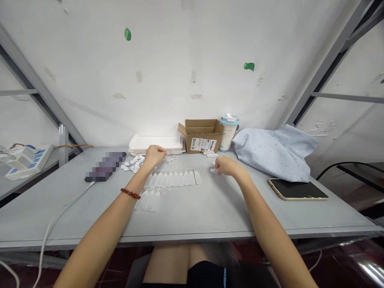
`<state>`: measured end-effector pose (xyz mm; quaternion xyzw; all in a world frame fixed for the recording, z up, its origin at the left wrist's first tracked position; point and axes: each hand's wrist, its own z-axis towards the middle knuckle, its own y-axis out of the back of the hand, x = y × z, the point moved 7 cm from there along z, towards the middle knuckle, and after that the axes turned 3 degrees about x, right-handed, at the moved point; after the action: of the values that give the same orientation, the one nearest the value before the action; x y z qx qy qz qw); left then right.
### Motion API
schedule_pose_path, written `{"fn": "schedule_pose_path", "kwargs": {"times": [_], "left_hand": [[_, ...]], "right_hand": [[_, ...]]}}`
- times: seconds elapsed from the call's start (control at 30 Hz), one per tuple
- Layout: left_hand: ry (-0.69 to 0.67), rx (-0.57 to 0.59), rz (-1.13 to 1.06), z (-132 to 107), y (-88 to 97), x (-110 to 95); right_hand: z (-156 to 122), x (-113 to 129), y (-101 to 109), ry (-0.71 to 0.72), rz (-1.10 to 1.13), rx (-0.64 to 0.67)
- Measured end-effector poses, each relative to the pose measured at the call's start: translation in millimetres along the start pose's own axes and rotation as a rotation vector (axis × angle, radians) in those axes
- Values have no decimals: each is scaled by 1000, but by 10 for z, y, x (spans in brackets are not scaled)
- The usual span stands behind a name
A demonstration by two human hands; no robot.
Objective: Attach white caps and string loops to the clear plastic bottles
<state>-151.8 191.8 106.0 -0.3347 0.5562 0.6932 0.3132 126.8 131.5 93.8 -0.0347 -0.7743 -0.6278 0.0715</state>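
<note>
My left hand [154, 154] is closed near a tangle of thin white string [171, 159] at the back of the grey table [210, 212]; what it grips is too small to name. My right hand [225, 165] is closed in a pinch on a small white piece [213, 171]. Between my hands lies a row of several clear little bags with white tags [175, 178]. A second short row of such bags [148, 200] lies nearer, under my left forearm. A heap of small white tags [133, 164] sits left of my left hand.
At the back stand a stack of white sheets [156, 144], an open cardboard box [201, 136] and a lidded cup [228, 133]. A pale blue cloth [274, 152] and a phone [297, 189] lie right. A dark device [105, 167] with a white cable [57, 220] lies left.
</note>
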Motion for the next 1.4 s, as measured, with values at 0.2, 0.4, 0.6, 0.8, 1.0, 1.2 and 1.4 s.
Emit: {"fn": "schedule_pose_path", "kwargs": {"times": [0.2,0.4,0.6,0.8,1.0,1.2,1.4], "left_hand": [[41,-31,-371,-76,-131,59],[-5,-81,-145,-139,-66,48],[-134,-57,-126,-322,-31,-217],[-289,77,-174,-610,-257,-458],[-410,23,-126,-762,-305,-556],[-381,-61,-103,-730,-267,-476],[-479,-14,-99,-769,-308,-538]], "right_hand": [[58,51,12,147,84,-80],[101,0,-121,60,46,30],[77,94,19,160,172,-126],[-9,360,125,338,735,-334],[-53,705,-71,469,849,-272],[-130,802,-76,497,823,-249],[-153,841,-82,519,800,-249]]}}
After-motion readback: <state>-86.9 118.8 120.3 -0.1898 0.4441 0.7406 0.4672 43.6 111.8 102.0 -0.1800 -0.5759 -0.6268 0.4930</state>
